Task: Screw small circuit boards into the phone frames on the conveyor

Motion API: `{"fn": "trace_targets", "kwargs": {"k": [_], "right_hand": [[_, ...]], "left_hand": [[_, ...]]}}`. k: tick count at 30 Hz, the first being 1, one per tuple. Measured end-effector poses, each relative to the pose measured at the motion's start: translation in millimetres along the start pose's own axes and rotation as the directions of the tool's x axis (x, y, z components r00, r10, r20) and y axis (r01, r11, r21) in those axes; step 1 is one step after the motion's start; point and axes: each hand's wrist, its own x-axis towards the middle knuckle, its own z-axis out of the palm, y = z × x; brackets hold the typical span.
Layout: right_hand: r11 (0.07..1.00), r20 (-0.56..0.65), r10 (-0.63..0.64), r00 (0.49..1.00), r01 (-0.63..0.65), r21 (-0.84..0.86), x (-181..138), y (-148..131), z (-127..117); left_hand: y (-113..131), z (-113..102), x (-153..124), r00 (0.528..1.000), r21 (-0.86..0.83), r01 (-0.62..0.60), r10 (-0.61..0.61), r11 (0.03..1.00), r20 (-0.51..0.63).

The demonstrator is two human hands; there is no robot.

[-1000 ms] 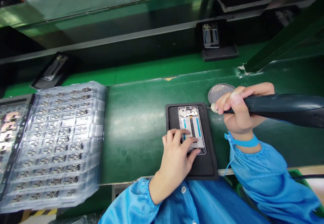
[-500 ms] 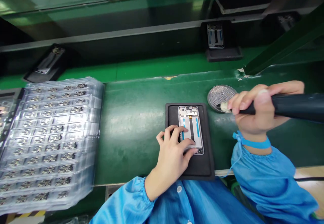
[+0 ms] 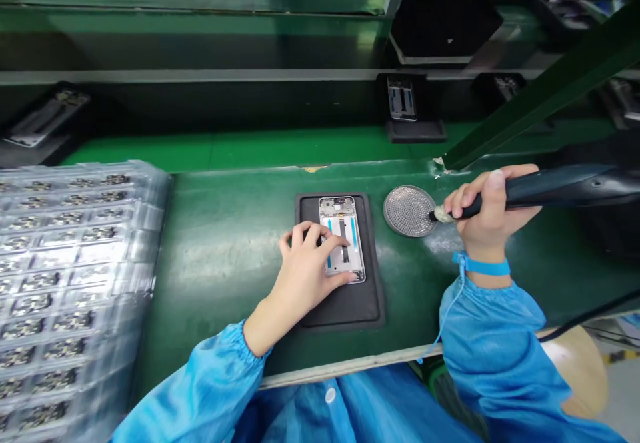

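An opened phone [image 3: 354, 256] lies in a black tray [image 3: 373, 306] at the middle of the bench, its inner parts facing up with two blue strips. My left hand [image 3: 305, 259] rests on it from the left, fingers spread, the index fingertip on the middle and the thumb near the bottom edge. Wrapped in my right hand [image 3: 493, 213] is a black electric screwdriver [image 3: 565, 186], tilted almost flat. Its bit end, with a pale wrapping, is at the right rim of a round metal screw plate [image 3: 407, 213] full of small holes. Any screw on the bit is too small to see.
Stacked clear plastic trays [image 3: 75, 283] of small circuit parts fill the left side. Behind the bench, more phones in black trays [image 3: 413, 131] stand along a green strip. A green post [image 3: 530, 89] slants up at the right, and a black cable [image 3: 590, 316] runs below it.
The view has shifted, so things sit further left. My right hand holds the screwdriver's bit at the plate's right rim, rather than over it. My left index finger and thumb are further apart.
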Motion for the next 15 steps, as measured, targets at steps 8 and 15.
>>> {"fn": "trace_targets", "kwargs": {"k": [8,15], "right_hand": [[1.000,-0.002,-0.008,1.000,0.008,-0.027,-6,-6,-1],[0.998,-0.007,0.013,1.000,-0.013,-0.060,-3,2,-4]], "left_hand": [[-3,5,12,0.997,-0.056,0.018,-0.021,0.998,-0.068],[-3,5,23,0.996,-0.061,0.032,-0.037,0.998,-0.081]]}}
